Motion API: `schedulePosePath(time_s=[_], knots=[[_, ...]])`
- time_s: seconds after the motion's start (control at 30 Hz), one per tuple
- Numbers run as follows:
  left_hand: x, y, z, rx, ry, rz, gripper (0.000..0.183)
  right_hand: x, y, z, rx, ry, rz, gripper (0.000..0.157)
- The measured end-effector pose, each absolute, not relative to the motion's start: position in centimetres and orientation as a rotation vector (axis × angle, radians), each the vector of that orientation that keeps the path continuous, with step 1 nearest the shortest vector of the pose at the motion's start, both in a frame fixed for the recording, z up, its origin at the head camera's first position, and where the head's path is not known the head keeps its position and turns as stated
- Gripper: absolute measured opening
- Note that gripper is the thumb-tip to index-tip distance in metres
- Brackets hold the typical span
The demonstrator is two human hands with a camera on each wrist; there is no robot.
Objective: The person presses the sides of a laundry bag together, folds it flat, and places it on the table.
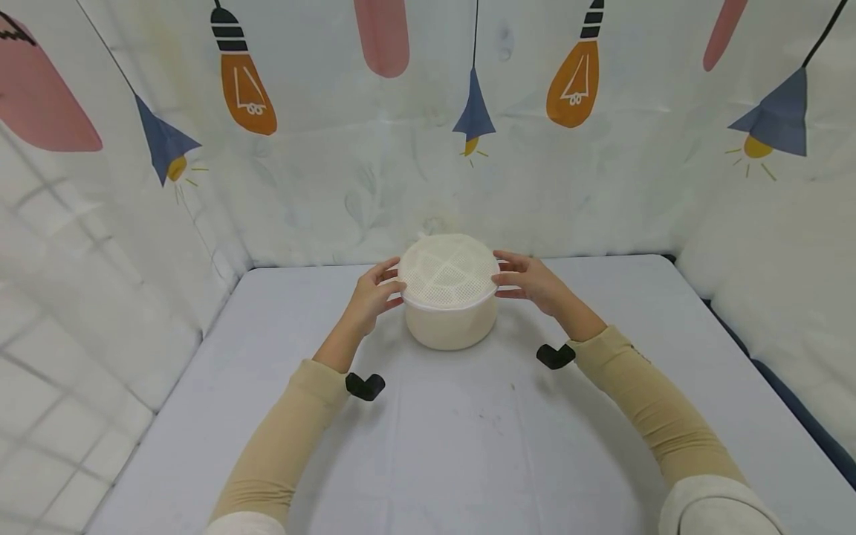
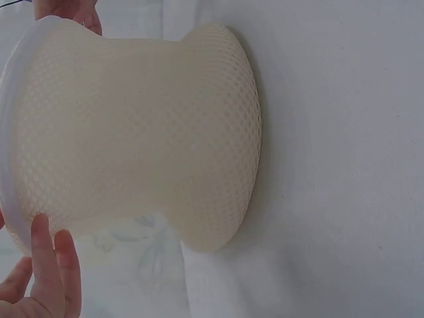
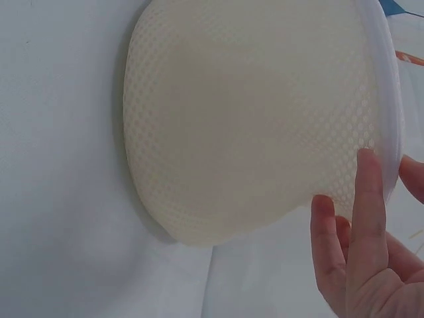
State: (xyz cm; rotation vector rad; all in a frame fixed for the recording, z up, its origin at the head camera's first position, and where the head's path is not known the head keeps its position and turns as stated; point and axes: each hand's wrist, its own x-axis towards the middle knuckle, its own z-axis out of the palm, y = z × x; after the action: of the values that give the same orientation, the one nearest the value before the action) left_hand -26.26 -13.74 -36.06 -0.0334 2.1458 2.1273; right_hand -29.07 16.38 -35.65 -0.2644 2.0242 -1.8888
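Between left hand [image 1: 372, 296] and right hand [image 1: 531, 281], the mesh basket [image 1: 449, 293] hides its underside.

I wear close-fitting tan sleeves [image 1: 290, 431], creased at their upper ends, with a small dark mark [image 1: 639, 354] near the right cuff [image 1: 595, 347]. White sleeves [image 1: 718, 509] begin above them. Beside each cuff sits a stubby, bent black piece [image 1: 365, 388].

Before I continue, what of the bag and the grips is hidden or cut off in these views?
Inside of the bag: head view, covered by mesh top.
Its underside: head view, turned to the table.
Left grip: left wrist view, cut by left and bottom edges.
Right grip: left wrist view, cut by top edge.
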Motion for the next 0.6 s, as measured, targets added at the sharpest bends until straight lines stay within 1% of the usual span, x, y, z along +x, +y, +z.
schedulePosePath(time_s=[0.6], knots=[[-26.49, -13.93, -36.25, -0.025, 2.134, 2.127, 0.059, -29.28, 16.15, -35.48, -0.199, 1.983, -1.903, 0.072]])
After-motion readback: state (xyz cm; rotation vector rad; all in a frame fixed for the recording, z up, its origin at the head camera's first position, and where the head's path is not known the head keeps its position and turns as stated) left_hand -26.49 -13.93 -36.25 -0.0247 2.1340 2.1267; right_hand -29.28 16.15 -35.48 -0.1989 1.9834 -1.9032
